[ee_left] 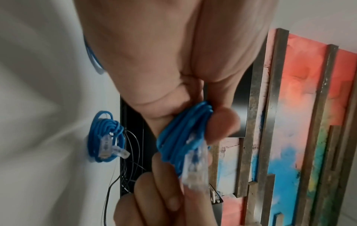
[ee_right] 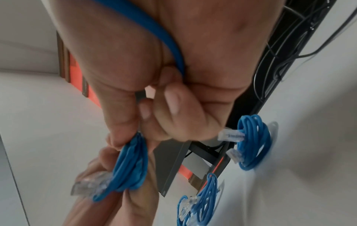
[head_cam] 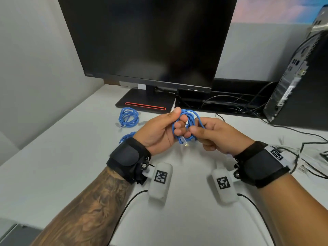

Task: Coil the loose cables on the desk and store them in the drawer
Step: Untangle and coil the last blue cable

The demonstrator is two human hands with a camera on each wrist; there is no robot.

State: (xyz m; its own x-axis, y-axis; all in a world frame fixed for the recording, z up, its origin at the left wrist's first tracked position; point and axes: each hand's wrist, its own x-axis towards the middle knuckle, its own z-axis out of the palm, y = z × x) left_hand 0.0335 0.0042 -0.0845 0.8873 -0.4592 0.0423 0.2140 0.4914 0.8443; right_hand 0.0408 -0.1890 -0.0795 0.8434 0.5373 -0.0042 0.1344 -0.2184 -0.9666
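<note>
While we hold the blue cable coil (head_cam: 185, 125) above the desk (head_cam: 53, 157), our left hand (head_cam: 159, 132) curls its fingers through the loops and our right hand (head_cam: 213, 134) pinches the opposite side. Its clear plug (head_cam: 184, 143) hangs loose below. Should either grip relax, we judge the loops would spring apart, and the free plug could snag. Two coiled cables (head_cam: 128, 117) lie nearby by the monitor base (head_cam: 145, 102). No drawer is visible.
</note>
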